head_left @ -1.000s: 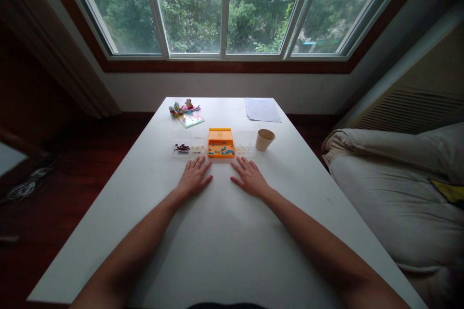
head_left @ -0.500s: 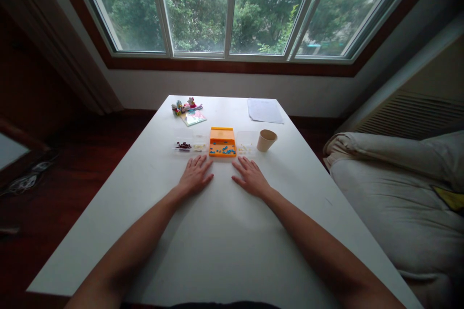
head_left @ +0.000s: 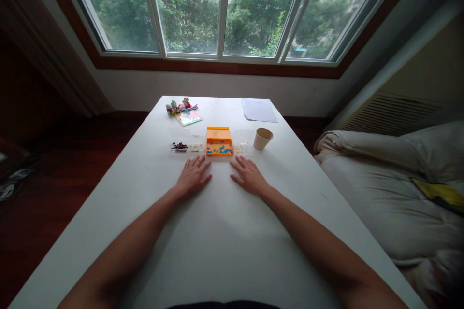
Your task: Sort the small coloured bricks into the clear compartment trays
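My left hand (head_left: 192, 175) lies flat on the white table (head_left: 224, 231), fingers spread and holding nothing. Just beyond its fingertips is a clear box holding dark red-brown pieces (head_left: 179, 147) and another with pale yellow pieces (head_left: 196, 147). My right hand (head_left: 249, 175) also rests palm down with its fingers apart, nothing in it. Past the gap between both hands stands an opened orange box (head_left: 219, 133) with several small blue pieces (head_left: 224, 149) in its front part. Closest to my right fingertips is a clear box with small pale pieces (head_left: 241, 147).
To the right of the boxes stands a brown paper cup (head_left: 262, 140). White paper sheets (head_left: 258, 110) lie at the far right of the table. Small colourful figures (head_left: 181, 105) and a shiny card or packet (head_left: 189, 117) are at the far left. A cushioned seat (head_left: 369, 188) flanks the right edge.
The camera view has turned slightly to the right, so the table and its things appear a little further left. Both hands stay flat in the same place.
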The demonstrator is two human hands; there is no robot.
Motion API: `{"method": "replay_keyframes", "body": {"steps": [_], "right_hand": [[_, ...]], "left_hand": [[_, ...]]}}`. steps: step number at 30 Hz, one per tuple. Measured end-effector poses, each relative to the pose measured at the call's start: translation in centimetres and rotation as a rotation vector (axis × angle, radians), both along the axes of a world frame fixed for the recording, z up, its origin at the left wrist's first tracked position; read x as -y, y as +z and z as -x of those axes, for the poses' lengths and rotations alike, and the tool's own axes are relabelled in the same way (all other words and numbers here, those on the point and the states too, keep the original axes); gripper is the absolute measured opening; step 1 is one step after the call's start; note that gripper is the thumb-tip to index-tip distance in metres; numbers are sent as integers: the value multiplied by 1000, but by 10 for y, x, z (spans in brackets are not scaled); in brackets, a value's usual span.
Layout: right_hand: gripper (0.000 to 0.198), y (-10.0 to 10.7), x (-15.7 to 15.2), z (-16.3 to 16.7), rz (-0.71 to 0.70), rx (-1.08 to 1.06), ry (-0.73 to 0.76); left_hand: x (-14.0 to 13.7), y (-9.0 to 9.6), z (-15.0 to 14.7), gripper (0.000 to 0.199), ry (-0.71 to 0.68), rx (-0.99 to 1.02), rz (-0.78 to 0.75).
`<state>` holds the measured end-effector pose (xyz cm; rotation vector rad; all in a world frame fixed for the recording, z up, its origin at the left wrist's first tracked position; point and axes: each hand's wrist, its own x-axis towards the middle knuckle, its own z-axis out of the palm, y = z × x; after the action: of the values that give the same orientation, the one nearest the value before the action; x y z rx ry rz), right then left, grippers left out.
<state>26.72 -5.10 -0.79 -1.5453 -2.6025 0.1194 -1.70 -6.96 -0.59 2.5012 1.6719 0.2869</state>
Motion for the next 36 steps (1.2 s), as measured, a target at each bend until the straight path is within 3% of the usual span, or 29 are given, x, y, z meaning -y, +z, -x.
{"method": "replay_keyframes", "body": {"steps": [9,20,28,36], "right_hand": [[72,6,7,9,12,4,-14],[67,6,9,16,-21,11,-32],[63,22,2,15,-76,-19,-39],[57,7,7,10,-94,-51,-40]], "left_hand": [[-6,2,-12,69,1,-34,-7],[-12,7,-14,70,11,-31,-36],[-9,7,-17,70,22,-40,-35],[-9,2,-13,70,12,-26,-13]]}}
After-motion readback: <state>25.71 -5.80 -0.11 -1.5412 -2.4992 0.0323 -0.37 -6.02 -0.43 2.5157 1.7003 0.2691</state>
